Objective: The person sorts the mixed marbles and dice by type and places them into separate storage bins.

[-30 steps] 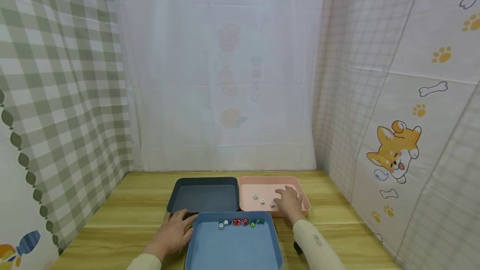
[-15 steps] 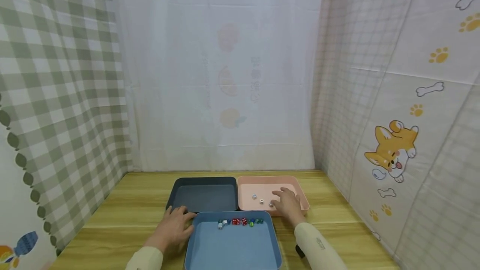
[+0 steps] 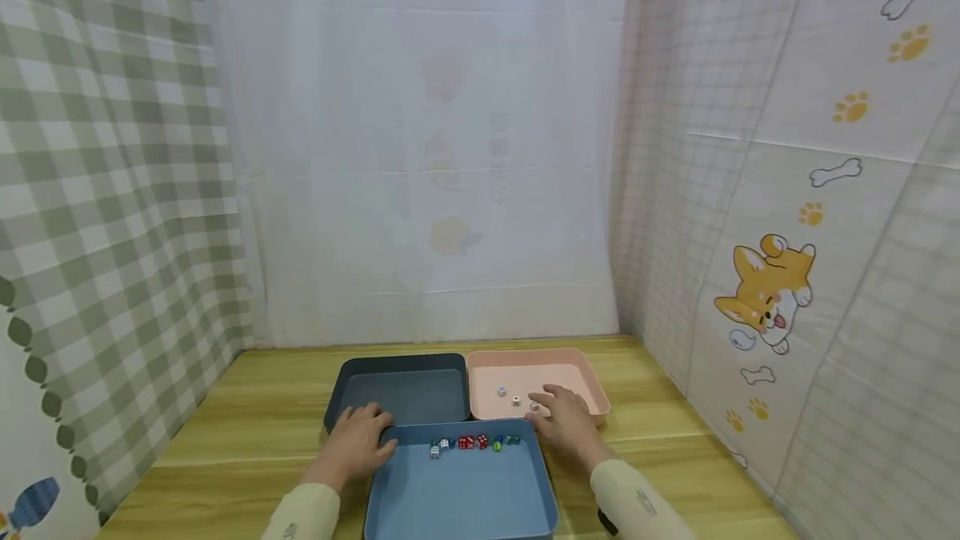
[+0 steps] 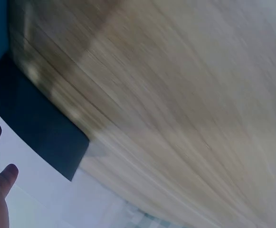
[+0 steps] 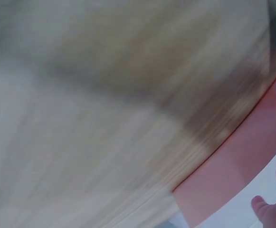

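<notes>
My left hand [image 3: 352,444] is at the back left corner of the blue tray [image 3: 461,498], fingers spread and loosely bent, overlapping the near edge of the dark navy tray [image 3: 405,394]. Close to the near rim of the pink tray [image 3: 538,361], my right hand [image 3: 566,423] has relaxed fingers and holds nothing visible. Three small white dice [image 3: 516,400] lie in the pink tray, one right at the right fingertips. Along the back of the blue tray sits a row of white dice [image 3: 444,444], red dice [image 3: 466,442] and small green and blue pieces [image 3: 513,439].
The trays stand close together on a wood-grain table [image 3: 247,432]. A white curtain [image 3: 420,190] hangs behind it, a green checked cloth [image 3: 127,190] at the left and a dog-patterned cloth [image 3: 787,207] at the right.
My right hand has drawn back slightly toward me and leftward, toward the blue tray. The left hand has shifted a little right, over the blue tray's corner. The dice stay put.
</notes>
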Tool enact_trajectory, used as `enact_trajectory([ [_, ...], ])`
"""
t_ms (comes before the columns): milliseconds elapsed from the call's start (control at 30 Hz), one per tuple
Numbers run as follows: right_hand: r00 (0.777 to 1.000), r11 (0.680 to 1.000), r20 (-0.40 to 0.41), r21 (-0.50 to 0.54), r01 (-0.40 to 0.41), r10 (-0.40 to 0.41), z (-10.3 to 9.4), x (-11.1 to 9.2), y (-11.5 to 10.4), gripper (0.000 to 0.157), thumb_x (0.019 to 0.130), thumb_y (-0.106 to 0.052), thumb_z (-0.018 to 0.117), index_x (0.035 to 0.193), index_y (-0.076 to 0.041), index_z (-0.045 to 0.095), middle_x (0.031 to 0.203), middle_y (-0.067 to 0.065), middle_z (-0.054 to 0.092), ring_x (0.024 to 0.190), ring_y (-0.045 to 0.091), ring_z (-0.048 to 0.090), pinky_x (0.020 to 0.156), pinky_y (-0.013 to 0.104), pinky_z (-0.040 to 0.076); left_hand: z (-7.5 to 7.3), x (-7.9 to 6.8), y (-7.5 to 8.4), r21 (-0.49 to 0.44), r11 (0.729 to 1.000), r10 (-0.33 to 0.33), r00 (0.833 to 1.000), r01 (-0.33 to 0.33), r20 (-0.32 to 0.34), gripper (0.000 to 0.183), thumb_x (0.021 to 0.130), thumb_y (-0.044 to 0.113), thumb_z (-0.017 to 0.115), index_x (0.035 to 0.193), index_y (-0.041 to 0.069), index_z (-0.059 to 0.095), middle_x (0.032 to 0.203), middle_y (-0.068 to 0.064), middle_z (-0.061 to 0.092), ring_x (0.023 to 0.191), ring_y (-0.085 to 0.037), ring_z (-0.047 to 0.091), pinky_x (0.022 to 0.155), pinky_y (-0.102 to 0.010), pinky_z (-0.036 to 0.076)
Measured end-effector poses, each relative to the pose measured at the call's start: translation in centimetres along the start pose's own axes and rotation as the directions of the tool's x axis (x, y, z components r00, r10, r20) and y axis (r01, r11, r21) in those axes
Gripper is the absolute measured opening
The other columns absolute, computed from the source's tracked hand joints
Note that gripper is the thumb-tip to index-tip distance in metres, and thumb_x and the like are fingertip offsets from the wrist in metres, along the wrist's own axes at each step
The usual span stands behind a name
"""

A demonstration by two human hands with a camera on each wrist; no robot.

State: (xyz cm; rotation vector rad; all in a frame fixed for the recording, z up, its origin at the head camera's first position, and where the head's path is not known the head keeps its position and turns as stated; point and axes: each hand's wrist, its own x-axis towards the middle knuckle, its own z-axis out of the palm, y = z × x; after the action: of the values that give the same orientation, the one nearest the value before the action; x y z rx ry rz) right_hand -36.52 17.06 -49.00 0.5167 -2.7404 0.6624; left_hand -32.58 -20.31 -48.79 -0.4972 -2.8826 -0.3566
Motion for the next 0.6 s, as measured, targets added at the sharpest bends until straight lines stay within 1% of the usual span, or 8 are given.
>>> enact_trajectory([
  [167, 0.995, 0.996, 0.05, 0.005, 0.089, -0.089, -0.3, -1.0, -0.1, 0.041, 0.093, -0.028, 0.071, 0.126, -0.005, 0.068, 0.135, 0.024, 0.054, 0.125, 0.044, 0.049, 0.105, 0.061, 0.033, 0.4, 0.4, 0.7, -0.048, 0.999, 0.002, 1.0, -0.003, -0.012, 0.041, 0.089, 0.028, 0.072, 0.123, 0.006, 0.065, 0.122, -0.017, 0.059, 0.117, -0.038, 0.056, 0.105, -0.067, 0.031],
  [300, 0.988, 0.991, 0.08, -0.012, 0.133, -0.131, -0.5, -1.6, -0.1, 0.04, 0.093, -0.029, 0.07, 0.127, -0.006, 0.068, 0.135, 0.023, 0.054, 0.122, 0.044, 0.05, 0.103, 0.061, 0.036, 0.8, 0.6, 1.1, -0.061, 0.998, 0.014, 1.0, -0.015, -0.027, 0.044, 0.088, 0.03, 0.074, 0.126, 0.009, 0.065, 0.126, -0.017, 0.058, 0.12, -0.038, 0.054, 0.106, -0.067, 0.03],
  [467, 0.984, 0.985, 0.075, -0.046, 0.165, -0.161, -0.7, -2.2, -0.1, 0.037, 0.094, -0.028, 0.069, 0.125, -0.007, 0.07, 0.131, 0.023, 0.056, 0.118, 0.042, 0.054, 0.1, 0.059, 0.04, 1.0, 0.6, 2.1, -0.056, 0.998, 0.04, 0.999, -0.042, -0.036, 0.043, 0.086, 0.032, 0.076, 0.123, 0.012, 0.067, 0.127, -0.018, 0.056, 0.121, -0.04, 0.052, 0.106, -0.067, 0.03],
  [600, 0.982, 0.98, 0.081, -0.086, 0.179, -0.172, -0.6, -2.7, 0.0, 0.036, 0.095, -0.03, 0.067, 0.124, -0.01, 0.071, 0.127, 0.019, 0.058, 0.115, 0.037, 0.055, 0.099, 0.057, 0.042, 1.0, 0.5, 2.7, -0.067, 0.997, 0.043, 0.998, -0.046, -0.035, 0.043, 0.086, 0.033, 0.077, 0.122, 0.012, 0.067, 0.13, -0.019, 0.055, 0.124, -0.042, 0.05, 0.107, -0.067, 0.028],
])
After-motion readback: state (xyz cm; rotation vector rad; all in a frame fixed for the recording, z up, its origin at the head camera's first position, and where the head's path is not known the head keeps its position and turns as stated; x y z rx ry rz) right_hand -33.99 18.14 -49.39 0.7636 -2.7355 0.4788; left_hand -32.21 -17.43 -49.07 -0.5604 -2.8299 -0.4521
